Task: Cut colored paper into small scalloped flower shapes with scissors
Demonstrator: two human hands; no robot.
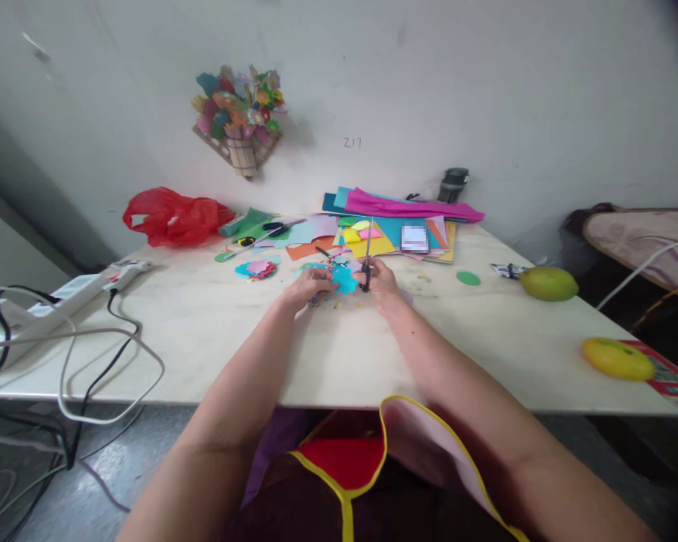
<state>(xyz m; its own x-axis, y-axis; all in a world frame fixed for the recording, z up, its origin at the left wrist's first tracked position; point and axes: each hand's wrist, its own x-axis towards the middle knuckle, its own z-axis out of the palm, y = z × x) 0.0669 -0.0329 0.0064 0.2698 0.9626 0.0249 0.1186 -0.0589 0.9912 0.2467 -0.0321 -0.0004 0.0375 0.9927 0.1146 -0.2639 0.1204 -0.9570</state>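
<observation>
My left hand (309,287) is closed on the left edge of a bright blue paper piece (346,280) held just above the table. In my right hand (380,281) is a pair of black-handled scissors (367,260), blades pointing up and away from me; its fingertips are by the paper's right edge. Whether the blades are apart I cannot tell. Tiny coloured paper scraps (331,302) lie under and around both hands. Left of them rests a stack of scalloped paper shapes (256,269), blue, pink and red.
Coloured paper sheets (310,228) and a pink roll (412,205) lie along the wall. A second pair of scissors (274,228) lies among them. A red plastic bag (172,218) and power strips (62,301) are left; two mangoes (549,284) and a green paper disc (468,278) right.
</observation>
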